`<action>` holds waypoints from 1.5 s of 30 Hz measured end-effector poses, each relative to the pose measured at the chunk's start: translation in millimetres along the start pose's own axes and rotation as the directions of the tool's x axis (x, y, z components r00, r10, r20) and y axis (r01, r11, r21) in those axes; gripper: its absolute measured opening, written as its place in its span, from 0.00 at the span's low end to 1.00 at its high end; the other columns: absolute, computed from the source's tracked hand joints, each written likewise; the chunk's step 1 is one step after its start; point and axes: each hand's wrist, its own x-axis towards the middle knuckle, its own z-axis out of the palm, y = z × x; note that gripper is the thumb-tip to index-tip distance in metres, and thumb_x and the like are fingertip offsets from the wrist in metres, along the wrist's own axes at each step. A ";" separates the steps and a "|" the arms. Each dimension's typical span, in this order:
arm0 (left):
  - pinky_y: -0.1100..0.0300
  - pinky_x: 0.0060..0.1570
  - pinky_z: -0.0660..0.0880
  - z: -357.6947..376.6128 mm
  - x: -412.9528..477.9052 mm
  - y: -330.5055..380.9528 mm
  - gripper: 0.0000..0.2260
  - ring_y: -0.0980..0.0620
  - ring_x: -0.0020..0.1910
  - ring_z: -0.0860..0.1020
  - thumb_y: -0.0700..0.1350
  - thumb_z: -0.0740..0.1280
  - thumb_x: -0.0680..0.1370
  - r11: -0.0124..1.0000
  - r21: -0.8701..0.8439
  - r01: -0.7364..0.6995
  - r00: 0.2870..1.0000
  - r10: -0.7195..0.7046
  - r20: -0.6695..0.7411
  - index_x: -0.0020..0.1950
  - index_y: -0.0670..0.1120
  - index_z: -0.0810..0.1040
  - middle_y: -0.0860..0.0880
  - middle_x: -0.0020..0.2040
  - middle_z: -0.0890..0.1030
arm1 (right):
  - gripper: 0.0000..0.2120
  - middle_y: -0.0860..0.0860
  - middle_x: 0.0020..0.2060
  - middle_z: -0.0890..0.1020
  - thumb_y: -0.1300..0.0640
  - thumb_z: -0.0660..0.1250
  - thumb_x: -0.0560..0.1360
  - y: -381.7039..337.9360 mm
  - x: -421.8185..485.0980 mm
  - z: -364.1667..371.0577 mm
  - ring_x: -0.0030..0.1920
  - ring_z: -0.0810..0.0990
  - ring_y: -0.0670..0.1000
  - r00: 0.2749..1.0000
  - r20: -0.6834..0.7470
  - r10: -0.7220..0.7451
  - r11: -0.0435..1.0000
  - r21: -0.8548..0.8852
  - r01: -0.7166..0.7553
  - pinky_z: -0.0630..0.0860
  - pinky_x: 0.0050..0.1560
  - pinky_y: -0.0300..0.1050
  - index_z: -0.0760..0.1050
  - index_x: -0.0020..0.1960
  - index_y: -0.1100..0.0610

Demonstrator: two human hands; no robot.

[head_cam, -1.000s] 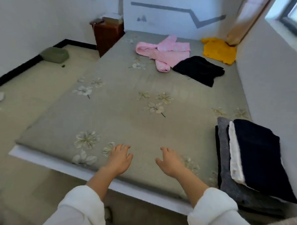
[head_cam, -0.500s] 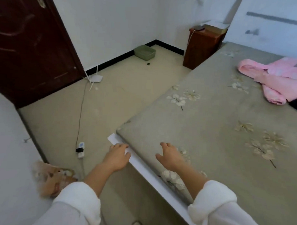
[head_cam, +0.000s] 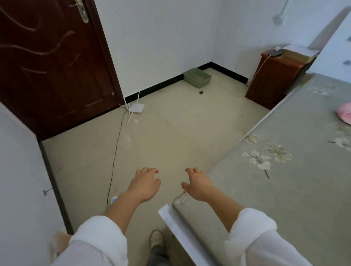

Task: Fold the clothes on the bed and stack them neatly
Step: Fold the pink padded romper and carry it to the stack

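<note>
The bed [head_cam: 287, 196], covered with a grey-green flowered sheet, fills the right side of the view. A corner of a pink garment [head_cam: 349, 116] shows on it at the far right edge. My left hand [head_cam: 144, 184] hovers over the floor, left of the bed's corner, with relaxed fingers and nothing in it. Over the bed's near corner my right hand [head_cam: 197, 184] hangs the same way, holding nothing. The other clothes and the folded stack are out of view.
A dark wooden door [head_cam: 48, 54] stands at the left. On the floor lie a white router [head_cam: 136, 107] with a cable, and a green tray [head_cam: 197, 77] by the wall. A brown nightstand [head_cam: 272, 78] stands beside the bed's far end. My foot [head_cam: 157, 239] is near the bed corner.
The view has swung left, from the bed with its clothes and folded stack to the floor and door. Both hands stay empty and have shifted off the mattress toward its left corner.
</note>
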 end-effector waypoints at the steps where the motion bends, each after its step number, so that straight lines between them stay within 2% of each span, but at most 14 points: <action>1: 0.52 0.68 0.63 -11.4 22.4 -6.1 0.20 0.44 0.70 0.61 0.49 0.56 0.81 1.000 -0.001 0.000 1.000 0.000 -0.005 0.72 0.48 0.65 0.45 0.71 0.66 | 0.28 0.57 0.71 0.65 0.48 0.57 0.80 -7.0 24.1 -8.9 0.69 0.65 0.58 1.000 -0.004 0.005 1.000 0.003 -0.005 0.66 0.67 0.55 0.56 0.75 0.58; 9: 0.51 0.67 0.64 -100.2 166.4 -38.1 0.19 0.46 0.70 0.61 0.49 0.56 0.81 1.000 0.014 -0.024 0.999 0.024 0.025 0.72 0.48 0.65 0.46 0.70 0.66 | 0.27 0.57 0.70 0.65 0.48 0.57 0.80 -56.2 169.3 -81.3 0.69 0.65 0.58 0.999 -0.012 0.048 0.999 0.018 -0.048 0.67 0.66 0.53 0.56 0.75 0.58; 15: 0.52 0.66 0.65 -149.5 267.6 -37.5 0.19 0.46 0.70 0.61 0.48 0.55 0.81 0.994 0.057 -0.091 0.995 0.088 0.050 0.72 0.47 0.64 0.46 0.71 0.65 | 0.28 0.55 0.70 0.65 0.47 0.57 0.80 -62.7 250.7 -126.4 0.70 0.65 0.57 0.994 -0.057 0.093 0.994 0.060 -0.089 0.66 0.67 0.52 0.56 0.75 0.57; 20: 0.51 0.66 0.65 -178.2 362.1 -23.5 0.19 0.47 0.70 0.62 0.48 0.55 0.81 0.981 0.099 -0.168 0.984 0.162 0.069 0.72 0.48 0.65 0.47 0.71 0.66 | 0.28 0.57 0.71 0.65 0.47 0.57 0.80 -47.8 320.4 -169.7 0.70 0.64 0.58 0.976 -0.114 0.187 0.976 0.134 -0.172 0.65 0.68 0.50 0.56 0.75 0.58; 25: 0.51 0.65 0.65 -204.4 451.7 6.9 0.18 0.47 0.69 0.62 0.47 0.55 0.81 0.945 0.111 -0.309 0.948 0.297 0.112 0.71 0.47 0.65 0.47 0.70 0.66 | 0.28 0.57 0.71 0.65 0.47 0.57 0.80 -26.9 377.5 -204.4 0.70 0.65 0.58 0.926 -0.153 0.344 0.925 0.222 -0.307 0.66 0.67 0.50 0.56 0.75 0.58; 30: 0.53 0.66 0.65 -213.0 524.6 53.4 0.18 0.47 0.69 0.62 0.47 0.55 0.81 0.886 0.136 -0.443 0.890 0.416 0.184 0.71 0.48 0.66 0.46 0.70 0.67 | 0.28 0.57 0.70 0.66 0.48 0.57 0.80 -2.0 396.4 -227.6 0.70 0.65 0.58 0.858 -0.155 0.490 0.845 0.325 -0.424 0.66 0.68 0.50 0.56 0.75 0.58; 34: 0.53 0.66 0.65 -196.5 565.3 121.8 0.18 0.47 0.70 0.62 0.47 0.56 0.80 0.801 0.123 -0.586 0.796 0.541 0.273 0.71 0.47 0.66 0.46 0.70 0.67 | 0.27 0.57 0.69 0.66 0.48 0.57 0.80 41.7 395.4 -248.3 0.69 0.66 0.58 0.765 -0.167 0.622 0.757 0.377 -0.533 0.67 0.66 0.51 0.57 0.75 0.58; 39: 0.52 0.64 0.65 -157.5 603.2 229.3 0.18 0.47 0.69 0.63 0.48 0.55 0.80 0.660 0.118 -0.742 0.651 0.665 0.366 0.71 0.48 0.66 0.46 0.70 0.67 | 0.28 0.57 0.71 0.65 0.48 0.58 0.79 119.6 390.0 -275.1 0.69 0.65 0.59 0.622 -0.162 0.766 0.620 0.440 -0.649 0.67 0.66 0.54 0.58 0.74 0.58; 45: 0.51 0.63 0.65 -112.0 646.6 371.4 0.18 0.47 0.68 0.64 0.48 0.55 0.80 0.551 0.116 -0.826 0.543 0.725 0.423 0.71 0.49 0.66 0.47 0.69 0.68 | 0.26 0.57 0.69 0.67 0.47 0.58 0.79 240.1 385.7 -318.6 0.68 0.67 0.58 0.483 -0.123 0.867 0.478 0.475 -0.739 0.67 0.66 0.52 0.60 0.73 0.58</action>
